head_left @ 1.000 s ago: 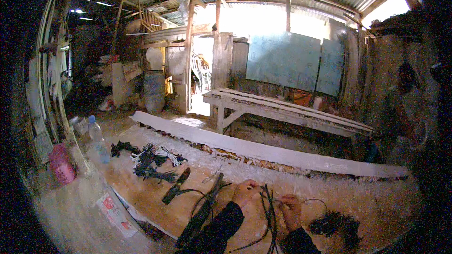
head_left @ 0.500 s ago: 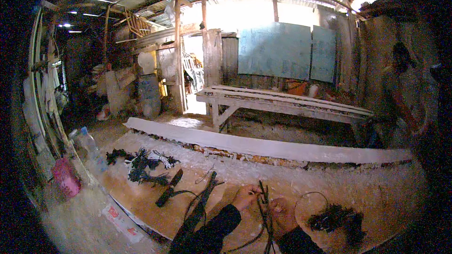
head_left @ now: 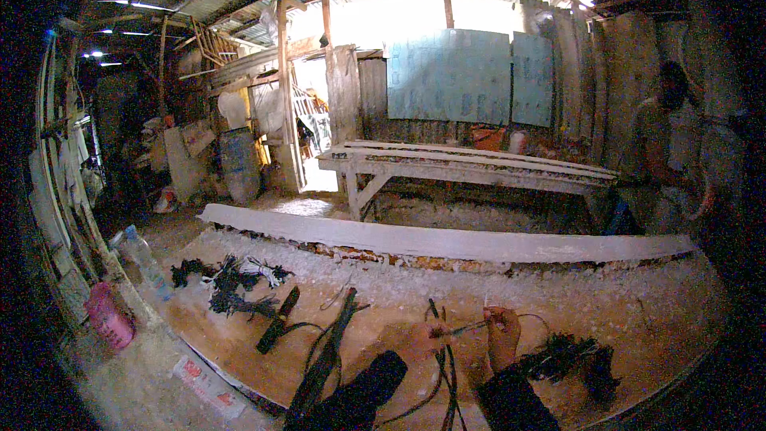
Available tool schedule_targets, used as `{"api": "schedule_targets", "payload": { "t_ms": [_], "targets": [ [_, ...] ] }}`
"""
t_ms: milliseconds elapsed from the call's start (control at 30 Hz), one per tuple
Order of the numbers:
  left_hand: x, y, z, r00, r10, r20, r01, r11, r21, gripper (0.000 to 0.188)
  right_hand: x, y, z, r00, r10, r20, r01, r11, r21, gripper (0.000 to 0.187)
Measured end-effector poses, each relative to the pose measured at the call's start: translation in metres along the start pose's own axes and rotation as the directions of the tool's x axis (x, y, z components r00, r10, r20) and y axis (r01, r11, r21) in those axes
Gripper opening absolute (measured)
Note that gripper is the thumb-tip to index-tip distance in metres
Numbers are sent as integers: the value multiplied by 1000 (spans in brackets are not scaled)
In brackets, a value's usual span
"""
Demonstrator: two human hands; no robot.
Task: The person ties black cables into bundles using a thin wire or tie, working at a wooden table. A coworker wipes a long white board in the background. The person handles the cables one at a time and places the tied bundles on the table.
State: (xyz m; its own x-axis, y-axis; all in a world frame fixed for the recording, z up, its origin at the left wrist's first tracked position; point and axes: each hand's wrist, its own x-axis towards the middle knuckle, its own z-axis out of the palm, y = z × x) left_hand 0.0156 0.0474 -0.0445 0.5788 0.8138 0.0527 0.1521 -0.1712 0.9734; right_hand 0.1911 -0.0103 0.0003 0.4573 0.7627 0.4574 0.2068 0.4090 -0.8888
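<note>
Over the table, my left hand (head_left: 421, 341) closes around a few long, thin dark strips (head_left: 449, 379) that rise past its fingers; its outline is smeared. My right hand (head_left: 503, 334) is closed in a pinch, to the right of it. A thin cord (head_left: 469, 327) stretches taut between the two hands, across the strips. Beside my left forearm lies a bundle of longer dark strips (head_left: 329, 351). A short dark flat piece (head_left: 279, 321) is further left. Near my right wrist sits a tangled heap of short black strips (head_left: 570, 363).
More black tufts (head_left: 227, 279) lie at the table's left. A long pale board (head_left: 439, 241) runs along its far side. Beyond stands a wooden bench (head_left: 471, 174). A pink bag (head_left: 109, 315) and a clear bottle (head_left: 142, 251) are at the left. Another person (head_left: 666, 144) is at the far right.
My right hand has moved up and right, away from the strips, drawing the thin cord out straight. My left hand stays at the strips. The view has shifted slightly.
</note>
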Motion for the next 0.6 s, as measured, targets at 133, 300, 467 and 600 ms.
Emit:
{"api": "schedule_targets", "payload": {
  "t_ms": [133,300,467,600],
  "targets": [
    [5,-5,-20,881,43,-472,-130,979,-154,16,-19,-28,6,984,-59,166,78,991,-111,8],
    [1,-1,-35,776,-15,-630,-161,962,-222,12,-43,-42,20,846,96,524,-170,981,94,6],
    [-4,0,-33,824,-67,-563,-122,949,-291,8,-38,-26,18,695,36,718,-102,994,48,9],
    [10,-21,-32,837,109,-535,-222,964,-150,8,-30,-22,9,738,33,674,-88,995,48,10]
  ]
}}
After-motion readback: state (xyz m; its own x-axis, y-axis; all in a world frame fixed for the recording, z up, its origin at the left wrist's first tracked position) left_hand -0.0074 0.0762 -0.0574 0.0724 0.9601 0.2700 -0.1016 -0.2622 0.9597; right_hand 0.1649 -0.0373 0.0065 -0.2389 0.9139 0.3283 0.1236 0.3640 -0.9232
